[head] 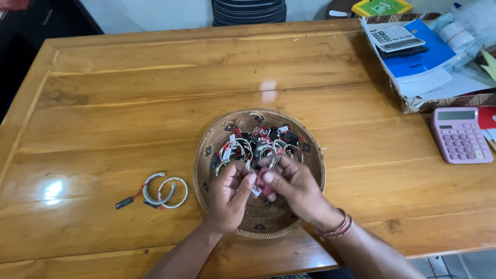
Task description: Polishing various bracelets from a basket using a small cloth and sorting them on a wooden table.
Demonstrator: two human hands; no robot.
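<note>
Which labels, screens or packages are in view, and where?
Pink calculator: table's right edge, grey screen strip on top.
White calculator: far right, on a blue booklet in a patterned box.
Black tag: left of basket, red-strung to two silver bangles.
Small tags: on bangles in the basket.
Hands, left and right: grip a bangle's tag, blurred.

1. Tabletop (155,103): glossy honey-brown wood with visible grain.
2. Woven basket (310,170): tan with small dark motifs.
3. Bangles (165,191): silver, with red threads and black tags.
4. Calculator (460,135): pink.
5. Folder (429,54): blue.
</note>
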